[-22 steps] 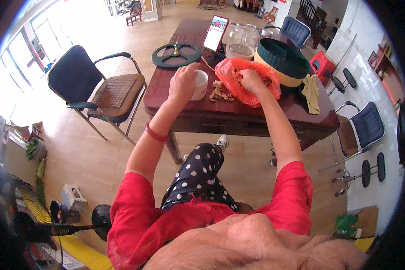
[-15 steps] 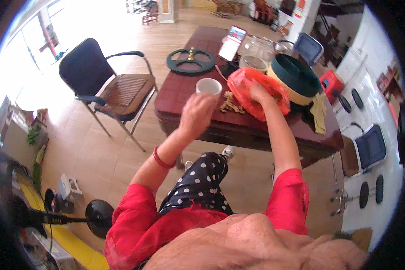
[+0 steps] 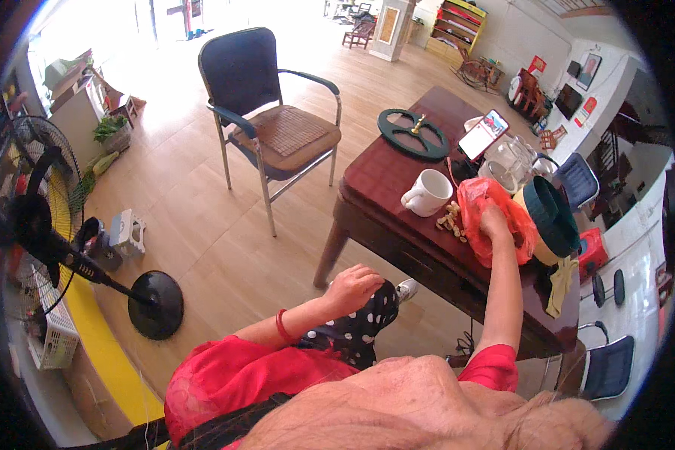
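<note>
My right hand [image 3: 493,220] reaches into the mouth of a crumpled red plastic bag [image 3: 475,238] on the table; the bag hides its fingers. In front of my lap hangs my left hand [image 3: 355,289], away from the table, its fingers curled together; whatever may be in them is hidden. A white mug [image 3: 430,193] stands upright left of the bag, its handle toward me. Between mug and bag lies a small heap of peanuts [image 3: 451,223], whole or as shells, I cannot tell which.
The dark red table [image 3: 382,180] also bears a green spoked disc [image 3: 412,135] with a brass knob, a propped phone [image 3: 483,135], glass jars [image 3: 511,156], a green round container [image 3: 551,214] and a yellowish cloth [image 3: 560,289]. A chair [image 3: 277,124] and a standing fan [image 3: 154,304] are leftward.
My left hand has drawn back from beside the mug, down over my lap. My right hand stays in the bag. The view has swung left, so the table appears farther right.
</note>
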Tool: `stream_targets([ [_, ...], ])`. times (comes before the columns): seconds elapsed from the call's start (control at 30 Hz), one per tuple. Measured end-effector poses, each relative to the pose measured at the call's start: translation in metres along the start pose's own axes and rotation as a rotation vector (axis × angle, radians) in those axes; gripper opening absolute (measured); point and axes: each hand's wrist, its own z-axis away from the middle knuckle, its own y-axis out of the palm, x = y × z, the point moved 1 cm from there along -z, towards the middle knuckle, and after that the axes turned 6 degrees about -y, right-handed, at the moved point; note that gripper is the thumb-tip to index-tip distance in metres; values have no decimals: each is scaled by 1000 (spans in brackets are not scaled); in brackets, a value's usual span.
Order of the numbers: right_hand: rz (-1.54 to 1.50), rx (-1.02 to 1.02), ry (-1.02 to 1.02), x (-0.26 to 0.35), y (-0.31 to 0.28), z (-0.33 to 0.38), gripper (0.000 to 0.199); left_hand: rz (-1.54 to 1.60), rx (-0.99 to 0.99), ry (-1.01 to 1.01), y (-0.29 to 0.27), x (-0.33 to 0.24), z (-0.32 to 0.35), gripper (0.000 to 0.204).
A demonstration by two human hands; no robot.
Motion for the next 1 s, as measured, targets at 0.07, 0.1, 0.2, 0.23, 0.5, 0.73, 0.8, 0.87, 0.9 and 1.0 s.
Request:
stream_targets([
  [0.07, 48, -33, -57, -2, 6, -4, 37, -32, 9, -9, -2, 4, 10, 11],
  [0.1, 89, -55, -79, 2, 4, -2, 35, -37, 1, -7, -4, 4, 13, 11],
  [0.2, 53, -138, -87, -22, 15, -8, 31, -29, -16, 9, -6, 3, 19, 11],
  [0.23, 8, -165, -85, -24, 17, -10, 30, -28, -18, 10, -7, 4, 22, 11],
  [0.5, -119, -303, -149, 39, -41, 37, 23, -18, -33, 7, -14, 0, 26, 9],
  [0.73, -480, -161, 61, 21, -37, 35, 20, 29, 14, 24, -10, -6, 28, 8],
  [0.8, -400, -341, -15, -33, -20, 19, 21, 41, 21, 48, -7, -10, 27, 8],
  [0.87, -540, -458, 14, -31, -18, 17, 23, 36, 5, 59, -5, -10, 30, 8],
  [0.9, -724, -479, 81, 5, -28, 27, 24, 22, 3, 49, -9, -8, 32, 8],
  [1.0, -1448, -477, 130, 15, -46, 37, 25, 26, 13, 66, -12, -12, 31, 8],
])
